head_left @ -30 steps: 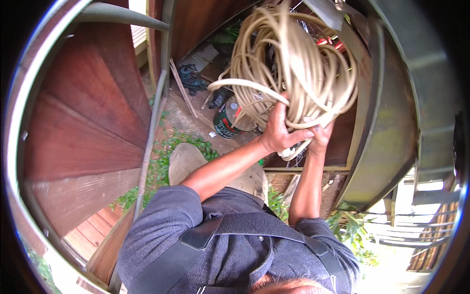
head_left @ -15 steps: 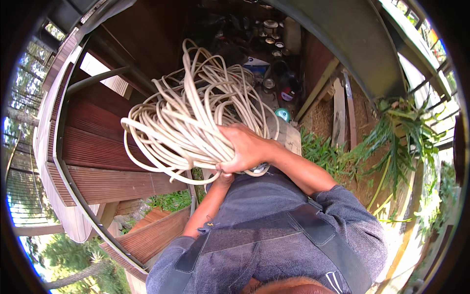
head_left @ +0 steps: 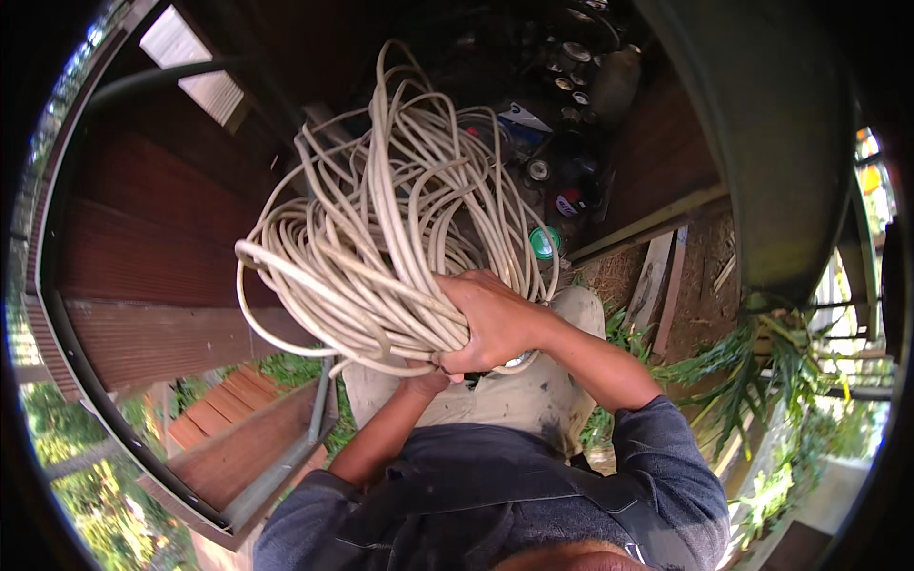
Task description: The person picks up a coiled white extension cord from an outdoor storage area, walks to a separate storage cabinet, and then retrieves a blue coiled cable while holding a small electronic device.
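Note:
A big, loose bundle of cream-coloured cable [head_left: 419,219] is held up in front of me, its many loops spreading forward and to the left. My right hand [head_left: 495,324] is closed round the gathered near end of the loops, thumb toward me. Just below it, my left hand [head_left: 426,383] grips the bundle from underneath; most of its fingers are hidden by the cable. A few loops hang free at the left and over the far side.
Beyond the cable is a dark storage space with several cans [head_left: 574,51], a red-labelled bottle [head_left: 568,203] and a green lid [head_left: 545,243]. Brown slatted boards [head_left: 143,219] flank the left. A fern [head_left: 776,357] and wooden planks [head_left: 651,281] are on the right.
My view has tilted and moved closer to the storage space, and my light trousers now show below the cable. Both hands keep their hold on the bundle.

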The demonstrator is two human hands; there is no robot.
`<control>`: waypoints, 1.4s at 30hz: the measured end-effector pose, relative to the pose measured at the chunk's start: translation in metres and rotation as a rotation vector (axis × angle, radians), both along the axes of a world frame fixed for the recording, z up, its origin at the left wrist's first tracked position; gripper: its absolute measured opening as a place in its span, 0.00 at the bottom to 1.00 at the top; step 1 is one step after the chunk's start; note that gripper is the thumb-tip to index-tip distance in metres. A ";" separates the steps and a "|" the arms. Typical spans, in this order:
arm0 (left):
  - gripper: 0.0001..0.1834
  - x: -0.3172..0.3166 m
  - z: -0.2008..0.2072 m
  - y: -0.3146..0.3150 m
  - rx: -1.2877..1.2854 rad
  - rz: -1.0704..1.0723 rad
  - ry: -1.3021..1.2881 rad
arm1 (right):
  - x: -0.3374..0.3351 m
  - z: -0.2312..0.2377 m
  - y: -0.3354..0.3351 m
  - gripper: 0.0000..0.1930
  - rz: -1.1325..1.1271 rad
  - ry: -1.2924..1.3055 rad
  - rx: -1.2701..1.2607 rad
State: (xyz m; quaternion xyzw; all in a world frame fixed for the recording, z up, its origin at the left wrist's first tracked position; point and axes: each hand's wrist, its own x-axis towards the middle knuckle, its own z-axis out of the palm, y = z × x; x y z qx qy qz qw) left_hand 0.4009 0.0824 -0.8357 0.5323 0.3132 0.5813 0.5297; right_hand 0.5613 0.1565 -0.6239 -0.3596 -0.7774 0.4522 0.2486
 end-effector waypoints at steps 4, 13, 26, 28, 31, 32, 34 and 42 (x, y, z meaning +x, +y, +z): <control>0.61 0.027 0.012 -0.011 -0.011 0.042 -0.027 | -0.003 0.012 0.012 0.31 0.014 -0.111 -0.069; 0.50 0.010 0.119 -0.057 -0.270 0.156 -0.078 | -0.058 0.135 -0.006 0.31 0.151 -0.480 -0.205; 0.41 -0.006 0.296 -0.208 -0.905 -0.315 -0.946 | -0.063 0.271 -0.090 0.36 0.177 -0.403 -0.587; 0.37 -0.014 0.362 -0.210 -0.444 -0.023 0.062 | -0.059 0.302 -0.098 0.36 0.178 -0.426 -0.675; 0.33 -0.028 0.425 -0.219 -0.475 -0.194 0.251 | -0.056 0.346 -0.112 0.37 0.168 -0.444 -0.760; 0.33 -0.034 0.443 -0.222 -0.507 -0.259 0.306 | -0.055 0.359 -0.119 0.37 0.161 -0.444 -0.779; 0.31 -0.042 0.467 -0.227 -0.572 -0.467 0.338 | -0.045 0.369 -0.146 0.37 0.139 -0.402 -0.732; 0.36 -0.081 0.498 -0.269 -0.516 -1.249 0.270 | -0.051 0.424 -0.298 0.46 0.004 -0.423 -0.613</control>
